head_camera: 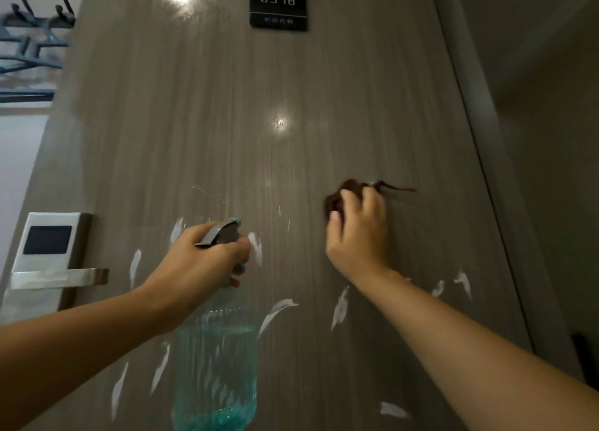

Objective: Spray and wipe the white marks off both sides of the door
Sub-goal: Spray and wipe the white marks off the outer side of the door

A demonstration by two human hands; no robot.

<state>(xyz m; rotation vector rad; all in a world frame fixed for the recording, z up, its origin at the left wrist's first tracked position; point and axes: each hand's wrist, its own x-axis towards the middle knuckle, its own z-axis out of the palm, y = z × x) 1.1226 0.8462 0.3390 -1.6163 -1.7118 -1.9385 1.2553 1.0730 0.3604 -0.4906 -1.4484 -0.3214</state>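
The clear ribbed spray bottle of blue-green liquid is cut off by the bottom edge; the crumpled dark brown cloth is motion-blurred; the blue metal rack, upper left, is blurred too.

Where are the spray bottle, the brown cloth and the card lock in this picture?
spray bottle (215, 359), head view, on its clear ribbed body above the blue liquid.
brown cloth (337, 199), head view, on the bunched part beside the fingers.
card lock (48, 236), head view, on its dark reader panel.
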